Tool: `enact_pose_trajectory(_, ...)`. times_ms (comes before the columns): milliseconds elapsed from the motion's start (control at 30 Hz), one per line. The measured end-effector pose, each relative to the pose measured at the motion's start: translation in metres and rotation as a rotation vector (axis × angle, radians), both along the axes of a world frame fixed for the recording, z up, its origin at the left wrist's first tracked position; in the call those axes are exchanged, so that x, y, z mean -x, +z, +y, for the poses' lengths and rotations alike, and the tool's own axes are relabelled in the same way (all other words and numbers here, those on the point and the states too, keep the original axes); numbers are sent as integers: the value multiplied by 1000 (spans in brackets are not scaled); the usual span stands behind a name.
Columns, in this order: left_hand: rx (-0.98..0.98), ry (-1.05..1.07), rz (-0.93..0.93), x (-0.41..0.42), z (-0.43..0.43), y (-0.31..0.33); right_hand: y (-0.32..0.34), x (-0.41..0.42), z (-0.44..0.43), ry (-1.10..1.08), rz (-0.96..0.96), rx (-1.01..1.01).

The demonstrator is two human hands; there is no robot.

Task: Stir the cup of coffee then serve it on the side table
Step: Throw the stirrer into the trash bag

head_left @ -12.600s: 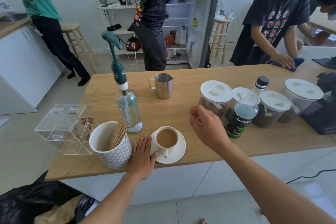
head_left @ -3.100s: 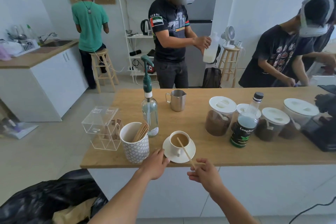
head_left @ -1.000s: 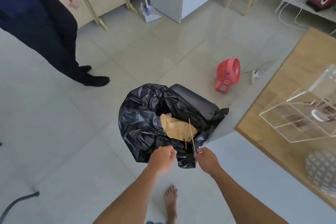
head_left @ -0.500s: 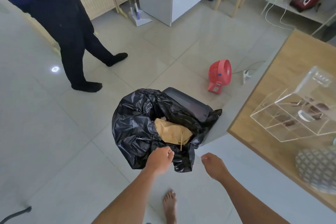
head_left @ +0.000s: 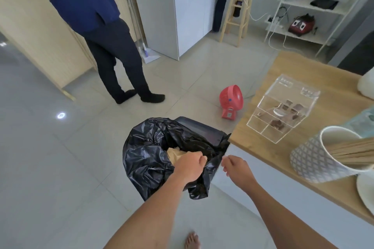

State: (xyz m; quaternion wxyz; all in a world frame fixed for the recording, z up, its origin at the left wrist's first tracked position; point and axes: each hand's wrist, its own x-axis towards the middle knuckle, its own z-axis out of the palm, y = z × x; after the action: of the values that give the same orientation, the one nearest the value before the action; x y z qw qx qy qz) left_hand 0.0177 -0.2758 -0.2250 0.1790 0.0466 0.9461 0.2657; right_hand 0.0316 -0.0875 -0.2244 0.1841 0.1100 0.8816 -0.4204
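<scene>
My left hand point(head_left: 190, 166) is closed in a fist at the rim of a black bin bag point(head_left: 149, 153), over crumpled brown paper point(head_left: 175, 152). My right hand point(head_left: 235, 169) hovers just right of the bag with loosely curled fingers and nothing in it. No stirrer is in either hand. On the wooden counter point(head_left: 283, 151) at the right stands a patterned white cup point(head_left: 311, 159) holding several wooden stirrers point(head_left: 352, 150). Only a white saucer's edge point(head_left: 365, 194) shows at the frame's right border; the coffee cup is out of view.
A clear acrylic box point(head_left: 283, 107) sits on the counter's near corner. A red fan point(head_left: 231, 100) stands on the tiled floor beyond the bin. A person in dark trousers point(head_left: 119, 60) stands to the left. A wooden stool point(head_left: 235, 10), white cabinet and wire shelf are further back.
The wooden stirrer held over the bag a second ago has left my right hand and is no longer visible. My right hand has drawn away from the bag. My view has swung toward the counter.
</scene>
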Motion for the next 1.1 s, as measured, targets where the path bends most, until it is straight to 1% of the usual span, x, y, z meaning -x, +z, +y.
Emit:
enact_pose_trajectory(200,41,-67,87,-24,47,31,28,-41,43,-68,64,13)
enact_pose_trajectory(333,37,-179,112,-57,91,52,41,-86,88,-146,86,26)
enact_pose_trajectory(500,12,-270,164,-93,147,67,51,-138,149,-212,114,-8)
enact_pose_trajectory(667,16,-338,192,-124,199,70,55,-188,206,-318,117,11)
enact_pose_trajectory(800,-33,-359,187,-147,242,68,59,-228,250,-381,113,11)
enact_pose_trajectory(967,-139,-358,125,-167,299,76,66,-269,304,-472,108,-9)
enact_pose_trajectory(1100,-235,-287,73,-163,329,86,74,-280,336,-544,116,9)
